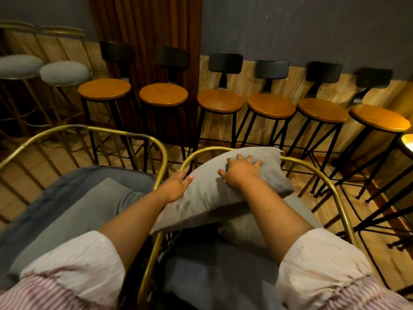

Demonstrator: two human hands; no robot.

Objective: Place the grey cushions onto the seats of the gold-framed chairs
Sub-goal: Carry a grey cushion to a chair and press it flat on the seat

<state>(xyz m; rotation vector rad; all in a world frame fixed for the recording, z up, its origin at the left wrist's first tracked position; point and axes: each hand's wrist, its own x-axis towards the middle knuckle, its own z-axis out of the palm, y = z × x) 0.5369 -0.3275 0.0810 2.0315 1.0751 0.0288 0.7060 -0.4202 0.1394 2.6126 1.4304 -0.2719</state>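
Both hands, left hand (176, 186) and right hand (242, 170), press spread-fingered on a tilted grey cushion (214, 193) propped against the gold chair frame (308, 166) toward one o'clock, where it could slide off the seat.

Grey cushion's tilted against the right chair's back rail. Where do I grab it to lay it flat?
Grip the grey cushion by its two side edges, from the near side over the seat. It leans with its far corner up on the gold back rail; the left hand is at its left edge and the right hand lies flat on top.
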